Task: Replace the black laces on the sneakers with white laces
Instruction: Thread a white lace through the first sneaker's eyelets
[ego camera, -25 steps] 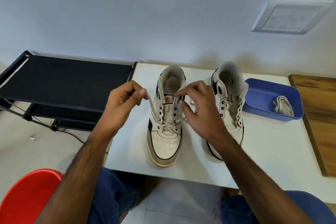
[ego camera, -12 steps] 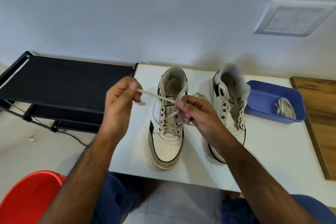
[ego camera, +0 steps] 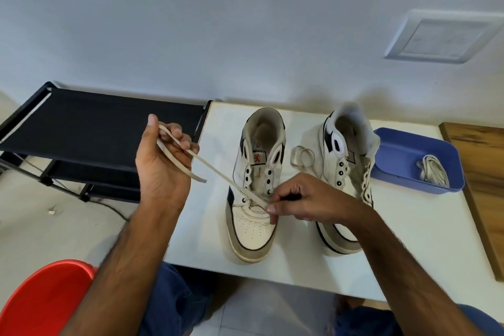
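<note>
White flat lace [ego camera: 218,172] now drawn taut toward ten o'clock, gripped in left hand [ego camera: 163,161]; right hand [ego camera: 302,199] pinching it at white leather sneaker [ego camera: 253,215] eyelet; threading advancing.

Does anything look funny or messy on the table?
Nothing is spilled or broken. The right sneaker has no lace, and its tongue flops sideways. A loose bit of white lace lies curled between the two shoes.

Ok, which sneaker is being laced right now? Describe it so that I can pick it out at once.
On the white table, two white sneakers stand side by side with toes toward the person. It is the left sneaker, next to the black rack. Unlike the unlaced right sneaker, it has a white lace running from its lowest eyelets up to the left hand.
</note>
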A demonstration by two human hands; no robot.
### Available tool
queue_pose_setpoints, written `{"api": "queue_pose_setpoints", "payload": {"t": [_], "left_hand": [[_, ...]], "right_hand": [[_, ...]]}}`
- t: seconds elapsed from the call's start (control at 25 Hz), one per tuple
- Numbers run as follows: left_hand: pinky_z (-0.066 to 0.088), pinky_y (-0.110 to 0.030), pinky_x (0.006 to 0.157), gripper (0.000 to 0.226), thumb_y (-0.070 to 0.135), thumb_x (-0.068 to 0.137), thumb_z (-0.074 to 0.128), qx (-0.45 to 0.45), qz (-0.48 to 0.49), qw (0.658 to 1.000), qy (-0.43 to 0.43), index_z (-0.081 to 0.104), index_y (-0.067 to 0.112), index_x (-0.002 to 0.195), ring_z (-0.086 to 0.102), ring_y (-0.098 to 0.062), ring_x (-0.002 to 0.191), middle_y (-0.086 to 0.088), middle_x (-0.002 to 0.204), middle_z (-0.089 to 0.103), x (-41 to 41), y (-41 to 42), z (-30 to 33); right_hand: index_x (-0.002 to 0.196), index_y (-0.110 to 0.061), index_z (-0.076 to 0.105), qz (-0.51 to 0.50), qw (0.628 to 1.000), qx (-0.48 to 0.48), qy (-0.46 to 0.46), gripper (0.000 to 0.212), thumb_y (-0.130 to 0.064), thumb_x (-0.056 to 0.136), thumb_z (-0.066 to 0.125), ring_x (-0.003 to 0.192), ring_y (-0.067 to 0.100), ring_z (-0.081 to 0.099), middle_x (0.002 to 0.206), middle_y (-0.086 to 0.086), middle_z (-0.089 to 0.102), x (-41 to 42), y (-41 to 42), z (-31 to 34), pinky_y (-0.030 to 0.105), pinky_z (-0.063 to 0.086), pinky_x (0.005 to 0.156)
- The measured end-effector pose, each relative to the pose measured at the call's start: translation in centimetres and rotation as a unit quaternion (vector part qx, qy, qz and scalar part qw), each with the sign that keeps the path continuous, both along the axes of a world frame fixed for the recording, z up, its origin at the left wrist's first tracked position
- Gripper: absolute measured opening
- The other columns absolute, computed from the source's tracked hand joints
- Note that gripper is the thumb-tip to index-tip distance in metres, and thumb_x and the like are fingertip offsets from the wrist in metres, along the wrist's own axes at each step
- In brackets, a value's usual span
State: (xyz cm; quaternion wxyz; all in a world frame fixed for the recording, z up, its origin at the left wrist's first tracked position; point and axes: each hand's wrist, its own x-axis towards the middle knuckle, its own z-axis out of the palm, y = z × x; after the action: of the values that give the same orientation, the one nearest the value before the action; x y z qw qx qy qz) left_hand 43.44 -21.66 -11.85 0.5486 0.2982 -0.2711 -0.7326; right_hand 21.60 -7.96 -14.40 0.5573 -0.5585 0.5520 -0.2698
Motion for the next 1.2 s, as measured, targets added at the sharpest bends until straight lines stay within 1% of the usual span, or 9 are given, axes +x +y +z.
{"api": "queue_pose_setpoints", "payload": {"t": [0.12,0.2,0.28,0.36,0.52,0.72,0.84,0.92,1.2], "left_hand": [[0.045,-0.025,0.064,0.038,0.036,0.103,0.052,0.011,-0.015,1.000,-0.023,0.054,0.021,0.068,0.051,-0.010,0.057,0.003,0.066,0.057,0.1,-0.2,-0.2],[0.046,-0.030,0.069,0.038,0.028,0.104,0.049,-0.048,-0.045,0.988,-0.137,0.059,0.019,0.069,0.056,-0.013,0.065,0.000,0.069,0.059,-0.2,-0.2,-0.4],[0.047,-0.031,0.072,0.030,0.022,0.104,0.050,-0.163,-0.109,0.937,-0.288,0.065,0.011,0.080,0.062,-0.012,0.076,0.000,0.077,0.064,-1.1,0.5,-0.8],[0.048,-0.024,0.072,0.026,0.025,0.102,0.056,-0.232,-0.196,0.884,-0.355,0.066,0.002,0.093,0.064,-0.006,0.082,0.000,0.085,0.067,-2.2,1.7,-1.2],[0.051,-0.019,0.068,0.017,0.024,0.098,0.062,-0.272,-0.239,0.858,-0.364,0.062,0.007,0.093,0.060,-0.003,0.078,-0.012,0.091,0.059,-3.3,2.8,-1.6],[0.053,-0.048,0.075,0.026,0.039,0.087,0.071,-0.286,-0.244,0.846,-0.377,0.064,0.014,0.093,0.062,-0.033,0.086,-0.007,0.088,0.066,-3.0,2.3,-2.2],[0.050,-0.031,0.072,0.025,0.020,0.096,0.060,-0.280,-0.280,0.862,-0.317,0.055,-0.004,0.096,0.061,-0.023,0.078,-0.009,0.080,0.063,-2.7,2.2,-1.8],[0.047,-0.027,0.068,0.019,0.014,0.099,0.051,-0.283,-0.306,0.862,-0.290,0.050,-0.005,0.096,0.056,-0.018,0.072,-0.004,0.076,0.059,-1.9,1.8,-1.6],[0.044,-0.014,0.068,0.012,0.014,0.102,0.054,-0.300,-0.283,0.817,-0.403,0.065,0.011,0.108,0.056,-0.003,0.073,0.014,0.082,0.065,-1.9,1.4,-2.1]], "right_hand": [[0.097,-0.011,0.081,0.009,1.000,0.003,-0.013,0.016,-0.023,0.096,0.069,0.053,0.026,0.034,0.078,0.025,0.064,-0.9,0.0,0.0,0.029,0.027,0.050],[0.103,-0.015,0.080,-0.054,0.998,-0.032,0.003,0.017,-0.025,0.097,0.067,0.054,0.016,0.047,0.085,0.019,0.070,-0.7,-0.1,0.1,0.027,0.037,0.051],[0.110,-0.021,0.077,-0.152,0.985,-0.079,0.016,0.017,-0.026,0.099,0.065,0.076,0.013,0.068,0.096,0.003,0.075,0.1,-0.5,0.1,0.034,0.058,0.069],[0.117,-0.025,0.073,-0.234,0.962,-0.140,0.013,0.020,-0.025,0.100,0.063,0.097,0.015,0.069,0.105,-0.006,0.073,1.1,-1.0,-0.2,0.037,0.058,0.086],[0.117,-0.025,0.072,-0.202,0.957,-0.205,0.025,0.021,-0.025,0.100,0.060,0.103,0.014,0.062,0.104,-0.002,0.064,2.0,-1.5,-0.5,0.026,0.051,0.087],[0.091,-0.019,0.074,-0.189,0.961,-0.190,-0.062,0.008,-0.025,0.093,0.068,0.088,0.028,0.066,0.089,0.006,0.068,1.9,-1.5,-0.3,0.043,0.053,0.077],[0.084,-0.008,0.071,-0.191,0.955,-0.188,-0.130,0.011,-0.015,0.091,0.065,0.085,0.036,0.064,0.085,0.014,0.067,1.4,-1.3,0.0,0.042,0.051,0.081],[0.075,-0.015,0.070,-0.238,0.934,-0.178,-0.196,0.012,-0.018,0.085,0.065,0.083,0.028,0.063,0.079,0.008,0.066,0.7,-1.1,0.5,0.038,0.049,0.083],[0.071,-0.002,0.055,-0.250,0.920,-0.186,-0.238,0.012,-0.007,0.082,0.053,0.081,0.024,0.063,0.079,0.014,0.065,0.0,-1.1,0.5,0.036,0.048,0.078]]}}
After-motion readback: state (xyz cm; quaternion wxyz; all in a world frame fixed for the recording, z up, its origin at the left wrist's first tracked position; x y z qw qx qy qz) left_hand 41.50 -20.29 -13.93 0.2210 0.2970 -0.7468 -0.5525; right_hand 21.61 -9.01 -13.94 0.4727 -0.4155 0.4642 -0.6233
